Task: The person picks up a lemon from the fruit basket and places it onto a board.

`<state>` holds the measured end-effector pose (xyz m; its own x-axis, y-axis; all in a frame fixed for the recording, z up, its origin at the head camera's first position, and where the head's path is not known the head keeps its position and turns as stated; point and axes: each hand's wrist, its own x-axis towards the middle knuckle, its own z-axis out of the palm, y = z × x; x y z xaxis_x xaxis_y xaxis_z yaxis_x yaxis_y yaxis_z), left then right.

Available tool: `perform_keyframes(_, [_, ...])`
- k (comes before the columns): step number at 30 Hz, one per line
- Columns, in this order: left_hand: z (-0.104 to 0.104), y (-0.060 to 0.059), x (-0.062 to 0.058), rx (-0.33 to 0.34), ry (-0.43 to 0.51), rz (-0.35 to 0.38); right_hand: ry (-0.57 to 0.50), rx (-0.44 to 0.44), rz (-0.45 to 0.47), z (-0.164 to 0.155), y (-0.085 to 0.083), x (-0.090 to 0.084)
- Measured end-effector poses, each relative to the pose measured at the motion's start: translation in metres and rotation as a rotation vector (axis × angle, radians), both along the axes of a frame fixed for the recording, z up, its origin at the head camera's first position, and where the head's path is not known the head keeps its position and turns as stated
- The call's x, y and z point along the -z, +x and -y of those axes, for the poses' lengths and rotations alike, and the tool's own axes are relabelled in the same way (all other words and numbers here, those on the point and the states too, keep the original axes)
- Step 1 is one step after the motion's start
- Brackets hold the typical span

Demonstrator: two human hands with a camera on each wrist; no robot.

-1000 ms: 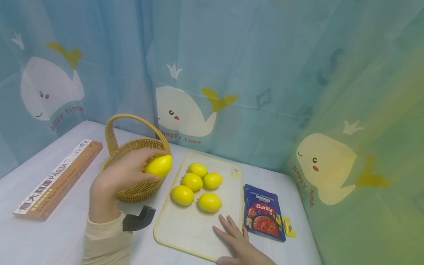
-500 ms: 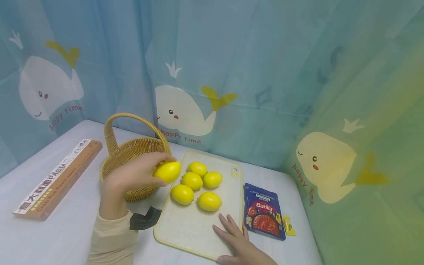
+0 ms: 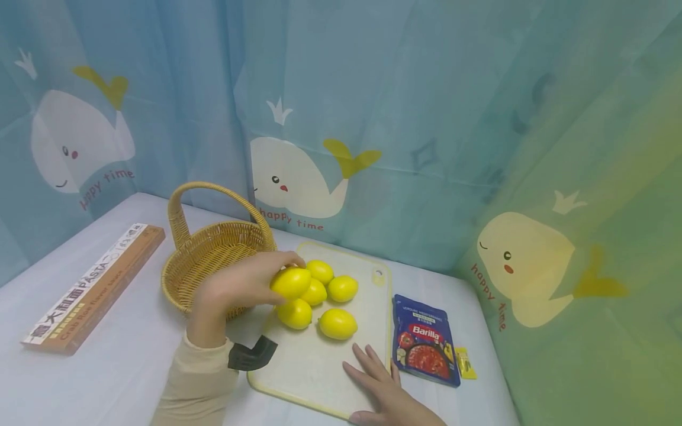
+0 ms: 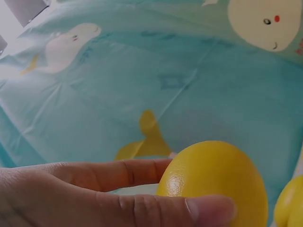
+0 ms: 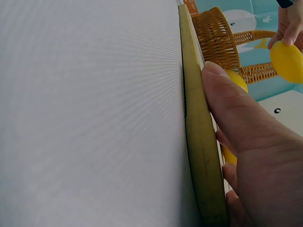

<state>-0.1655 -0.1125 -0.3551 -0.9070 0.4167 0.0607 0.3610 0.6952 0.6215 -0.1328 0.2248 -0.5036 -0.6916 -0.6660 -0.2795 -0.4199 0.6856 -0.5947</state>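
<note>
A second ago the left hand (image 3: 242,287) held its lemon (image 3: 290,282) over the rim of the wicker basket (image 3: 213,260); now its grip, fingers curled around the fruit, has carried it right, just above the four lemons (image 3: 337,323) lying on the cutting board (image 3: 314,373). By the look of it, the basket is being emptied onto the board. The right hand (image 3: 380,387) stays flat, fingers straight, pressing the board's near corner against the surface (image 3: 106,367), holding nothing.
</note>
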Motion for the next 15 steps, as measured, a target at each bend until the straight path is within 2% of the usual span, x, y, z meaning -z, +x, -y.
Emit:
perform_keyframes(10, [-0.035,-0.011,0.008,0.062,-0.053,0.029,0.001,0.007,0.015,-0.001,0.0,0.0])
perform_keyframes(15, [-0.054,-0.021,0.018,0.102,-0.074,0.044,-0.002,0.011,0.018,-0.001,0.001,0.0])
